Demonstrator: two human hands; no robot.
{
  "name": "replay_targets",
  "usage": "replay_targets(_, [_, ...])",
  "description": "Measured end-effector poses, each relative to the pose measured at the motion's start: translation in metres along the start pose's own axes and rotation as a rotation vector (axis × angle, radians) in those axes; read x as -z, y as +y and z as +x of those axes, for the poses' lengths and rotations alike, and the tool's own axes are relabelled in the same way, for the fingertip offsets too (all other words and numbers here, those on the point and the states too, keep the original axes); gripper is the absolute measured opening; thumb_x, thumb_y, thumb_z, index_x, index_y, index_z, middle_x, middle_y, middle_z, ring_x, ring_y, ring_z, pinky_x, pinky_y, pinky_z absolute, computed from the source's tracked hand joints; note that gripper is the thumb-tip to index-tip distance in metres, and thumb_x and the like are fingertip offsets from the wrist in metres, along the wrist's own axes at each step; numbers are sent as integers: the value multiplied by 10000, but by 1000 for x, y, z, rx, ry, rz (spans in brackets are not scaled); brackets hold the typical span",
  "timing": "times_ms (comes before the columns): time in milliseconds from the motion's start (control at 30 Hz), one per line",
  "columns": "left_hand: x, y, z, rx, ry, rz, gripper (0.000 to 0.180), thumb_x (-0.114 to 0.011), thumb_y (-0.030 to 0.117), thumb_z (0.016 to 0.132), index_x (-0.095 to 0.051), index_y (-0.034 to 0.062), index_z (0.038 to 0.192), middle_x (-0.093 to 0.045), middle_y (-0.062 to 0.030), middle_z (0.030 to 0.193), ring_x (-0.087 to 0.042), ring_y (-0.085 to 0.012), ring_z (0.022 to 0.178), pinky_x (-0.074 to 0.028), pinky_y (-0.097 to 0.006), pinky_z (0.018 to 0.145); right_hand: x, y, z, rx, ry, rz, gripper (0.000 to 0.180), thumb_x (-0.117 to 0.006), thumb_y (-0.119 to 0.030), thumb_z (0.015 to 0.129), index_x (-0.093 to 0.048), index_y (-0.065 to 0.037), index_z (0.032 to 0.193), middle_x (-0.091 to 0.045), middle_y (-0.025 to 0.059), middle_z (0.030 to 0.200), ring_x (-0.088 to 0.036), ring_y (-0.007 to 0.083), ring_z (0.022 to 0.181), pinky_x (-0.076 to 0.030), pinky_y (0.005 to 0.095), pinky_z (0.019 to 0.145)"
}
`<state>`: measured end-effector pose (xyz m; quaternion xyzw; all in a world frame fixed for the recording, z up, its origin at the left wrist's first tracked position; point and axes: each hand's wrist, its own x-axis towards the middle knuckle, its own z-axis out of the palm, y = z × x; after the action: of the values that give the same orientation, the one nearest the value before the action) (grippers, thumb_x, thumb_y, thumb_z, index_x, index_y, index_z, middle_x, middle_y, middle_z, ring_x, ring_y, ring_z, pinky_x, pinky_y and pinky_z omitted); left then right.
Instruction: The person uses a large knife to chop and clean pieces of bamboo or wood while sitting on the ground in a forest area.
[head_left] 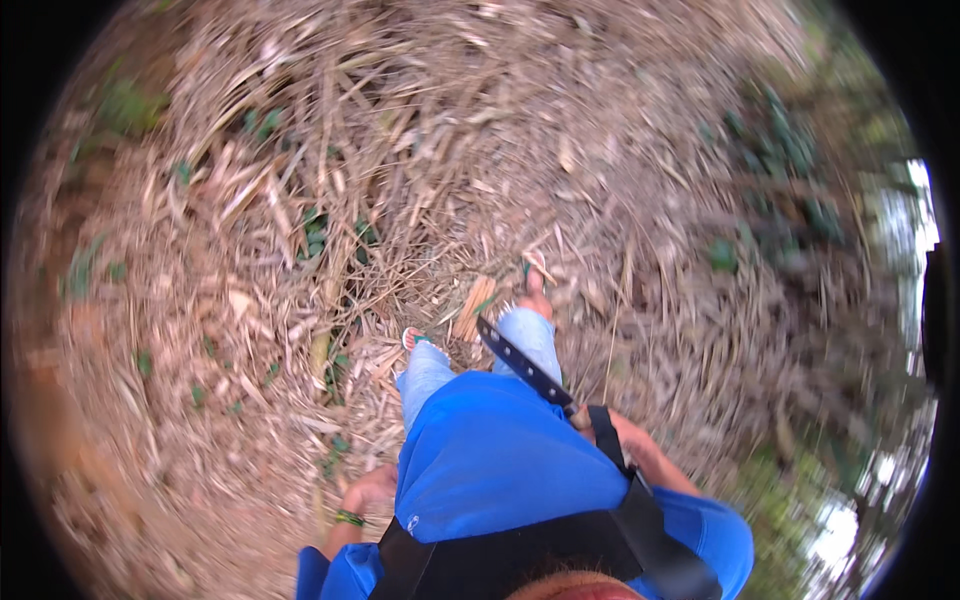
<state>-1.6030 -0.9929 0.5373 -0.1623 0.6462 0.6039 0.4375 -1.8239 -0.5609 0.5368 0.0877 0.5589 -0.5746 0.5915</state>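
Observation:
A long knife (525, 365) with a dark blade and a row of holes slants forward and left across my right leg. Its handle end is in my right hand (622, 430), which is closed around it beside my waist. A black strap covers part of that hand. My left hand (373, 486) hangs low at my left side, with a green band on the wrist. The shirt's edge and blur hide its fingers, and no object shows in it.
Dry leaves and stalks (400, 130) cover the ground. Small green plants (315, 232) grow ahead on the left, and darker bushes (785, 150) stand at the right. A split piece of light wood or bamboo (473, 308) lies between my sandalled feet.

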Motion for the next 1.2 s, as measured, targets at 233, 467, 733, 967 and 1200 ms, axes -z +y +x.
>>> replay_targets(233, [-13, -110, 196, 12, 429, 58, 260, -719, 260, 825, -697, 39, 961, -722, -98, 864, -665, -172, 768, -538, -352, 703, 141, -120, 122, -186, -205, -908, 257, -696, -74, 753, -633, -14, 994, -661, 64, 761, -622, 166, 655, -509, 343, 620])
replay_targets(467, [36, -122, 438, -23, 1218, -601, 337, -706, 335, 863, -679, 32, 1009, -723, -104, 933, -690, -206, 882, -529, -337, 788, 181, -91, 238, -351, 8, -567, 132, -637, 21, 733, -596, 34, 858, -653, 106, 693, -606, 176, 561, -485, 296, 549])
replay_targets(733, [125, -202, 577, 235, 1285, -1082, 705, -719, 479, 827, -519, 0, 1304, -578, -193, 1280, -542, -290, 1214, -424, -392, 1009, 148, -18, 345, -346, 101, -340, 130, -580, 33, 722, -536, 8, 841, -630, 128, 705, -593, 183, 546, -491, 294, 546])
replay_targets(967, [219, -297, 632, -95, 1292, -2127, 1034, -712, 530, 765, -186, 94, 1540, -235, -223, 1548, -211, -330, 1444, -99, -510, 1178, 158, 36, 402, -416, 68, -383, 122, -587, 34, 727, -563, 12, 844, -636, 120, 712, -602, 179, 569, -497, 298, 557])
replay_targets(1200, [280, -310, 627, -582, 1303, -2124, 981, -705, 508, 805, -217, 71, 1535, -93, -182, 1615, -107, -352, 1477, -67, -584, 1156, 172, 39, 450, -452, -62, -522, 114, -594, 15, 729, -564, 7, 839, -634, 97, 701, -596, 168, 567, -489, 297, 559])
